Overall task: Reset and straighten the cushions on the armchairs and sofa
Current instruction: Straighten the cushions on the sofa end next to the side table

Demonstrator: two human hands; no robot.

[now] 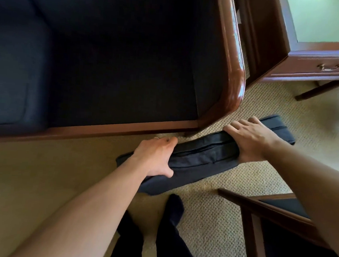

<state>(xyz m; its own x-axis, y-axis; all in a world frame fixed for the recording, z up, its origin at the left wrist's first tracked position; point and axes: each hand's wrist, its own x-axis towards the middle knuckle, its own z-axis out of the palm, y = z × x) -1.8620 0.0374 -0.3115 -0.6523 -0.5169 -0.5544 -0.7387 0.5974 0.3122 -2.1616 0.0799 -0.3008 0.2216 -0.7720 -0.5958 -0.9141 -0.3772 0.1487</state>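
A flat dark cushion (200, 160) with a zip along its edge lies on the beige carpet in front of the sofa's right corner. My left hand (154, 157) grips its near-left part, thumb on the near face and fingers curled over the far edge. My right hand (252, 140) grips its right part, fingers spread over the top and thumb underneath. The sofa (109, 64) is dark blue with a glossy wooden frame; its right seat is bare dark fabric, and a seat cushion (9, 81) lies on the left.
A wooden side table (317, 64) with a glass top and a drawer stands at the upper right. An armchair's wooden arm (259, 207) juts in at the lower right. My dark-socked feet (173, 211) stand on the carpet just below the cushion.
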